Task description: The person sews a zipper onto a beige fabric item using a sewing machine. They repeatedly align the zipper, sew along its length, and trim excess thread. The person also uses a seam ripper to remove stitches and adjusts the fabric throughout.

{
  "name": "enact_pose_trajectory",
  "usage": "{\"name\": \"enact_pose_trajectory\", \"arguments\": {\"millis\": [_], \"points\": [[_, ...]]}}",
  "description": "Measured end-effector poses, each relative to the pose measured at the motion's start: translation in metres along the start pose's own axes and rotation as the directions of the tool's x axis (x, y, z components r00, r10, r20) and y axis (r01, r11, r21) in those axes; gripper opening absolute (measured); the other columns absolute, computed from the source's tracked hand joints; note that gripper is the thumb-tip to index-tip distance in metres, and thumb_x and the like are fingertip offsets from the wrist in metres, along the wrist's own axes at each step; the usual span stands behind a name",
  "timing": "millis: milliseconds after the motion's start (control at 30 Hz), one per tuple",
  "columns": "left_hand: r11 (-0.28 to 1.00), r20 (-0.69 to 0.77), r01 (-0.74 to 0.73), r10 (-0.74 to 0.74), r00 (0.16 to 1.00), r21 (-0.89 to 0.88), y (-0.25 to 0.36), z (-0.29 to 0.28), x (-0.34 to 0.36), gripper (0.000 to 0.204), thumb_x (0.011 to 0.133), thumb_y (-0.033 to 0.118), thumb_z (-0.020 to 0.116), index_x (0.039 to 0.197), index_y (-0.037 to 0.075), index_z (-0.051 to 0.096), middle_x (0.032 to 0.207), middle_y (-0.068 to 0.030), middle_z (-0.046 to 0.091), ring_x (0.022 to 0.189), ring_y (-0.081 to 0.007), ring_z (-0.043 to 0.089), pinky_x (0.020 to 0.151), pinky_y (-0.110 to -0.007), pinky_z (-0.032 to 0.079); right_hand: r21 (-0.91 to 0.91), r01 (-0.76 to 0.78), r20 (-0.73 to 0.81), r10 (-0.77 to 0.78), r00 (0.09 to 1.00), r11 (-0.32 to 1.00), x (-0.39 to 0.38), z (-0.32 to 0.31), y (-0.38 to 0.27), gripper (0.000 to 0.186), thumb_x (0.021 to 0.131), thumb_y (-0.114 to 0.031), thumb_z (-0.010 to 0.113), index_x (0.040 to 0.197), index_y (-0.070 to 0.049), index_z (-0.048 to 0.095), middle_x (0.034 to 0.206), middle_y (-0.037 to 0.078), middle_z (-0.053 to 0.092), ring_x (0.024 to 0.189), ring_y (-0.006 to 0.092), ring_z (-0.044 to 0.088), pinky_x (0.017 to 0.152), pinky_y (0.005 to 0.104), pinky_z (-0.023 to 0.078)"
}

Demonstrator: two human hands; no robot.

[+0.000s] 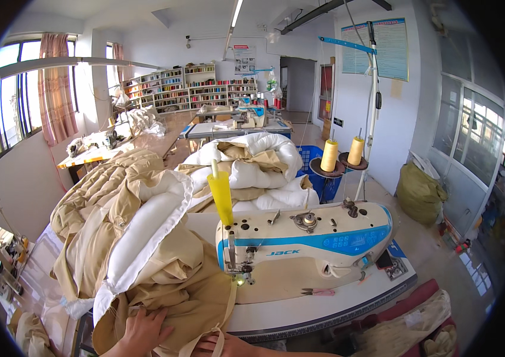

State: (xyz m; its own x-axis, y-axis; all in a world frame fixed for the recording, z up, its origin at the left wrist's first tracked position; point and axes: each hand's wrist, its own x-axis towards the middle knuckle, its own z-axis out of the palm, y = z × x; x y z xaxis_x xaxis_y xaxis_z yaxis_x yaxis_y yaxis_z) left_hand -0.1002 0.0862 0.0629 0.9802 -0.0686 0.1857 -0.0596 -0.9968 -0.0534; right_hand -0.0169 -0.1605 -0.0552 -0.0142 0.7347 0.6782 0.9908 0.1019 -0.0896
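Resting left hand [145, 328] palm down on tan fabric [190, 300] near the lower edge of the view, with spread fingers, relaxed and clasping nothing. Having right hand [215, 344] just beside, partly covered by a narrow tan strip [197, 342]; cannot tell, so low in the frame, whether pinching cloth or merely touching. Can place the tan fabric directly under the left hand, gathered in loose folds and reaching up to the needle end of a white sewing machine [264, 235] with a blue band. At lower right, can see pale cloth [413, 320] lying over a dark red surface [408, 296].

Can spot pink-handled snips [320, 292] lying in front of the machine, and a yellow tapered sleeve [221, 199] standing slightly tilted at the machine's left end. Left of that, can follow white padding [152, 235] bunched together with the tan fabric, then a second puffy white-and-tan heap [270, 157] behind the machine. Beyond, can pick out two yellow thread cones [329, 156] on a stand, a blue basket [330, 189], and, off to the right, an olive sack [421, 189]. Farther still, can see another sewing machine [253, 112] on a table and, against the back wall, shelves [175, 89] full of colourful spools
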Motion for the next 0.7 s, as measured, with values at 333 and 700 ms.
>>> {"name": "enact_pose_trajectory", "arguments": {"millis": [333,700], "points": [[0.913,-0.378,-0.393,0.328,0.866,-0.107,0.012,-0.015,0.014,0.034,0.091,0.020,0.072,0.124,0.011,0.070,0.129,-0.0054,0.069,0.126,-0.0283,0.059,0.109,-0.048,0.046,-0.063,-0.132,0.060,0.136,0.989,0.989,-0.034,0.005,-0.024,0.034,0.089,-0.026,0.063,0.119,-0.014,0.071,0.122,0.007,0.068,0.116,0.0273,0.061,0.103,0.0492,0.046],[0.809,0.140,-0.588,0.581,0.802,0.006,0.051,0.033,0.070,0.016,0.085,0.022,0.066,0.092,0.008,0.070,0.091,-0.0092,0.067,0.081,-0.0262,0.071,0.069,-0.039,0.060,0.064,-0.065,0.021,0.064,0.998,0.996,0.008,-0.032,-0.051,0.029,0.082,-0.018,0.068,0.109,-0.008,0.069,0.110,0.008,0.068,0.109,0.0269,0.065,0.099,0.0419,0.051]]}}
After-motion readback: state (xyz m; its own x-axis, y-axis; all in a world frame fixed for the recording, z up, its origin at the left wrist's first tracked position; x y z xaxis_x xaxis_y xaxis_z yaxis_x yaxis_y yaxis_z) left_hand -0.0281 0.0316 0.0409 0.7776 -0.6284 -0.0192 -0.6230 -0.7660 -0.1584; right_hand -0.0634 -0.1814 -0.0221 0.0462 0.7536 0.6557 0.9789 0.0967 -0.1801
